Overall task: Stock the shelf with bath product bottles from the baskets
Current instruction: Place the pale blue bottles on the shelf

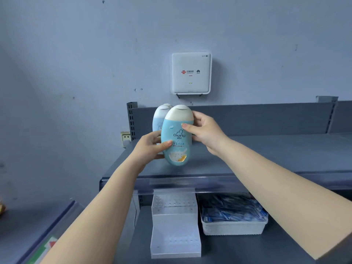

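Both hands hold the blue bottle (177,136) over the top shelf (266,155), left hand (150,147) low, right hand (205,130) high; two paler bottles (159,119) stand just behind; its rounded base could tip, knocking them over.

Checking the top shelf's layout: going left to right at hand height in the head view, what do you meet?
Wall socket → left hand → blue bottle → right hand → bare shelf.

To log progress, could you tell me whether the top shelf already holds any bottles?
Yes, pale bottles stand on the top shelf behind the held bottle.
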